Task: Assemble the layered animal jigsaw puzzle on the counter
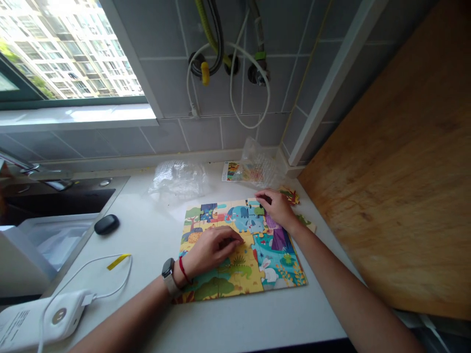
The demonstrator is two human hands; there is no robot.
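Note:
A colourful jigsaw puzzle [239,274] with animal pictures lies flat on the white counter, most of its pieces joined. My left hand [215,247] hovers over or rests on its middle, fingers curled together, and no piece shows in them. At the puzzle's top right edge, my right hand [275,208] has thumb and fingers pinched at a small puzzle piece [253,202], partly hidden by the fingertips. Beyond that hand is a small heap of loose puzzle pieces [290,195]. More loose pieces [305,221] lie beside my right wrist, partly covered by it.
Clear plastic wrapping [178,177] and a plastic bag [259,164] over a picture card [231,171] lie at the back. Left are a black mouse [106,224], a white cabled device [44,318] and a sink [73,196]. A wooden panel [397,171] bounds the right.

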